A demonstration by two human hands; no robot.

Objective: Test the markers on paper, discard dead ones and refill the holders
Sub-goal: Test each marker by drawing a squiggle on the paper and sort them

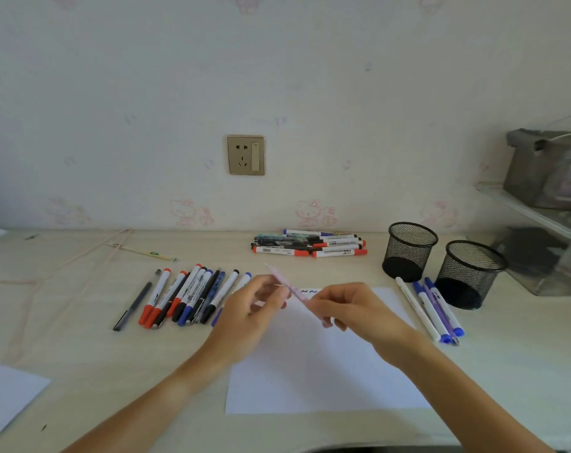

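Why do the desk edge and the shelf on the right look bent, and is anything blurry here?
Head view: the wide-angle lens bows the desk and tilts the clear shelf at the frame's side. Head view: the pink pen, held by the left hand and right hand, is smeared and faint. Head view: lighting is soft and even, shadows weak, and the paper shows no glare.

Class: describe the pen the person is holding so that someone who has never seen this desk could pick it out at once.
Start at the white sheet of paper in the middle of the desk. Above its far edge, both hands hold one slim pen, the left hand and the right hand. It is the only pale pink one; the markers nearby are white-barrelled.
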